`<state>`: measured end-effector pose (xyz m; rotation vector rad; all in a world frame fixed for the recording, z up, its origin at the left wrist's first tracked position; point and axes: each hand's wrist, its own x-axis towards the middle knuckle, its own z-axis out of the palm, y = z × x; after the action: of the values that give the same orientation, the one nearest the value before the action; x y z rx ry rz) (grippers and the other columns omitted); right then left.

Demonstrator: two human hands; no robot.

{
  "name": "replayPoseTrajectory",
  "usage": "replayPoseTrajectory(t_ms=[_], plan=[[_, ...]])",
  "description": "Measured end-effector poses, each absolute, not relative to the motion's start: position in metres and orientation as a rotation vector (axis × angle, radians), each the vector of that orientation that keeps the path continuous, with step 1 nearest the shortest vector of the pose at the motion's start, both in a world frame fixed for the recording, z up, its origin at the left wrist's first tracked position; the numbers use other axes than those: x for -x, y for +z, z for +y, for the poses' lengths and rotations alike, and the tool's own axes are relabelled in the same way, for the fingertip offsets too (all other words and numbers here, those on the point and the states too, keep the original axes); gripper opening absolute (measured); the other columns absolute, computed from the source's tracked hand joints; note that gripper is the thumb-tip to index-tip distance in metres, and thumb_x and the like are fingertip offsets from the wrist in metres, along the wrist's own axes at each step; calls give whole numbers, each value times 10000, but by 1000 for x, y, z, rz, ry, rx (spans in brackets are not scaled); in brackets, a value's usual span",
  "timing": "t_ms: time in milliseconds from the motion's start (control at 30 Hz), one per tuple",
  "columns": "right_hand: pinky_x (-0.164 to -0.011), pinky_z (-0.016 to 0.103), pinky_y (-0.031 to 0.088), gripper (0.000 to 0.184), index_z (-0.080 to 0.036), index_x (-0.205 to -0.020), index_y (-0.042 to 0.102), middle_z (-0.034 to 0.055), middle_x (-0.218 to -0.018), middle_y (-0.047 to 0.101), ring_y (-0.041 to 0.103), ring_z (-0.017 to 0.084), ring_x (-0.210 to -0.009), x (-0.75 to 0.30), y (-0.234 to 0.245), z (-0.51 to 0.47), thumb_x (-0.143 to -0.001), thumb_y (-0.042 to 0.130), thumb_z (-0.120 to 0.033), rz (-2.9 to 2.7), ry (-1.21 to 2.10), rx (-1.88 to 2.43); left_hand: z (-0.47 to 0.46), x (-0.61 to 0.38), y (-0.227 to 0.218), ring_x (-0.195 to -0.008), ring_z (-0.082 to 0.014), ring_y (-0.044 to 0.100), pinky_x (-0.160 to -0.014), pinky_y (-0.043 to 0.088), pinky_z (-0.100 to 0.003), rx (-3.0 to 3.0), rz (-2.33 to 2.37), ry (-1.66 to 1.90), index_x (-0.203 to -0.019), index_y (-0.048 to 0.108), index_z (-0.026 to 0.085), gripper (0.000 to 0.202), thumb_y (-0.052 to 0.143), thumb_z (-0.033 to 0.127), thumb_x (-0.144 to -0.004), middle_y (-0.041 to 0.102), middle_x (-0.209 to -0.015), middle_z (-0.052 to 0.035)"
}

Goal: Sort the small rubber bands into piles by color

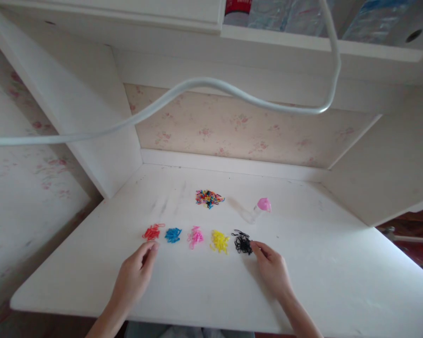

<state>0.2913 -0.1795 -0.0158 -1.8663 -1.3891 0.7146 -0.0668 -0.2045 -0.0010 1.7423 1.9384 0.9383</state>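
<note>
Soft, muted light reaches the pale worktop (197, 291) from the right, laying a faint shadow left of the right grip (272, 268). Beyond it, the cable (211, 83) catches a small glint; wide-angle distortion stretches the edges and fine detail blurs.

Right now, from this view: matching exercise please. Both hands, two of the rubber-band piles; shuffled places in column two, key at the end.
Column one
1. Left hand
2. Right hand
3. Mixed-colour pile
4. Blue pile

Column two
A. Between the red pile and the pink pile
B. Fingertips at the edge of the black pile
C. Farther back on the desk than the single-colour piles
D. On the person's side of the red pile

Pairs: 1-D, 2-B, 3-C, 4-A
</note>
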Motion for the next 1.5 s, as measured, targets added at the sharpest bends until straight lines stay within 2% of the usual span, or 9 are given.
replayPoseTrajectory(t_ms=[167, 267, 433, 667, 900, 1100, 1333, 1500], plan=[[-593, 214, 429, 428, -220, -933, 691, 10, -741, 701, 625, 145, -659, -262, 11, -153, -844, 390, -509, -1647, 615, 1907, -213, 81, -16, -594, -132, 608, -574, 467, -194, -1616, 1942, 996, -955, 623, 208, 356, 426, 486, -853, 661, -695, 21], [-566, 204, 395, 393, -258, -975, 680, -10, -675, 676, 610, 125, -620, -231, 23, -124, -875, 350, -447, -1887, 510, 1973, -212, 78, -15, -569, -135, 591, -562, 464, -203, -1599, 1908, 1004, -994, 620, 200, 371, 421, 482, -861, 644, -656, 23], [-643, 248, 412, 314, -261, -943, 700, 47, -818, 698, 631, 190, -783, -194, 19, -74, -818, 451, -405, -2008, 463, 2051, -213, 78, -11, -546, -133, 580, -551, 461, -212, -1606, 1885, 1001, -994, 625, 199, 362, 411, 465, -873, 639, -651, 23], [-733, 307, 449, 396, -279, -1105, 627, 76, -989, 674, 621, 224, -912, -169, 13, -46, -859, 375, -460, -2083, 393, 2152, -216, 77, -12, -709, -152, 636, -649, 489, -222, -1667, 1808, 1012, -970, 634, 216, 322, 403, 426, -890, 695, -844, -30], [-723, 318, 469, 422, -244, -1062, 647, 90, -983, 679, 631, 238, -910, -164, 8, -31, -862, 361, -481, -2123, 345, 2237, -214, 77, -11, -677, -141, 625, -640, 483, -215, -1657, 1790, 983, -976, 628, 213, 324, 396, 423, -895, 683, -798, -14], [-724, 316, 464, 398, -217, -1024, 661, 107, -983, 675, 635, 235, -902, -166, 7, -32, -887, 312, -349, -2163, 314, 2242, -214, 77, -10, -685, -142, 625, -634, 482, -210, -1669, 1786, 975, -932, 628, 213, 318, 388, 418, -897, 680, -786, -13], [-738, 328, 460, 397, -297, -1191, 565, 72, -1027, 660, 623, 230, -919, -168, 10, -32, -878, 338, -389, -2196, 332, 2221, -213, 77, -10, -639, -139, 620, -585, 475, -194, -1678, 1797, 1003, -931, 646, 228, 289, 410, 387, -883, 677, -738, 2], [-742, 307, 452, 363, -312, -1087, 632, 53, -1010, 669, 624, 213, -914, -166, 11, -31, -883, 346, -401, -2223, 360, 2176, -215, 77, -11, -655, -141, 617, -617, 471, -205, -1682, 1778, 995, -893, 633, 223, 291, 397, 393, -889, 670, -742, -1]])
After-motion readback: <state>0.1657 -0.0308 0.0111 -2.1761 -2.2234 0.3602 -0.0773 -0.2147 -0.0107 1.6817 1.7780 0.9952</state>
